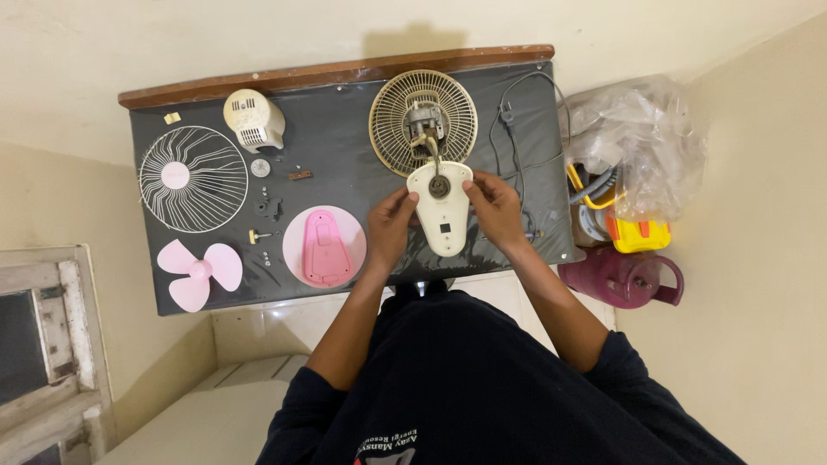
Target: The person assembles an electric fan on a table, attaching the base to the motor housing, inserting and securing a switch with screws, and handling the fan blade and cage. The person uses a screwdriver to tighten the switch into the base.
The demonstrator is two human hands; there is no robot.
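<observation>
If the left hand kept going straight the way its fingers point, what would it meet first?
The left hand points up and right, fingertips already on the cream fan neck piece. Beyond it, probably the round rear fan guard, though height is unclear.

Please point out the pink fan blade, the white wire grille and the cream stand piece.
pink three-lobed fan blade (pixel 200 270), head view, hub
white round wire grille (pixel 193 178), head view, spokes
cream plastic stand piece (pixel 444 226), head view, flat middle

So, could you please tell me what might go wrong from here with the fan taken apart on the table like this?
1. The small screws lie loose on the dark table cover; a nudge could roll them off and lose them.
2. Both hands, left hand and right hand, hold the cream fan neck near the table's front edge; a slipped grip could tip it off.
3. The power cord loops beside the right hand and could snag.
</observation>
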